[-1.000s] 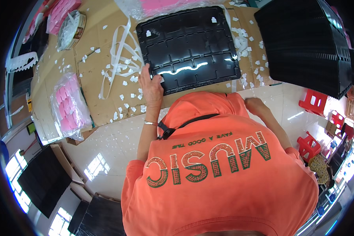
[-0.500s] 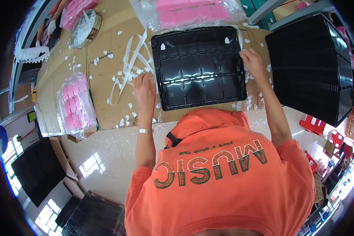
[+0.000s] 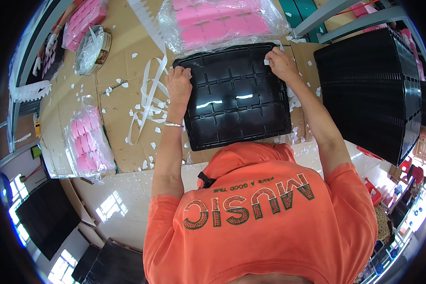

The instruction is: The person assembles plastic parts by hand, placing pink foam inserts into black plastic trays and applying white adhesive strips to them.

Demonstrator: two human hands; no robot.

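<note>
A shiny black plastic tray (image 3: 236,102) with raised cross-shaped ribs lies in front of me, close to the table's near edge. My left hand (image 3: 179,87) is at its upper left corner, fingers bent in and closed; whatever they may hold is hidden. At the upper right corner, my right hand (image 3: 283,65) has its fingertips pinched on a small white tab (image 3: 266,62) against the tray's surface. White strips (image 3: 150,90) lie in loose loops left of the tray, beside my left hand.
Bagged pink blocks (image 3: 217,21) sit beyond the tray, with another bag (image 3: 86,139) at left. A round tub (image 3: 93,49) holds clear plastic. Stacked black trays (image 3: 369,90) stand at right. White scraps litter the cardboard-covered table (image 3: 128,102). Another person's gloved hand (image 3: 50,45) shows far left.
Both hands have moved onto the tray's far corners. Two white tabs lay bare there before; now the right one is pinched and the left one is out of sight.
</note>
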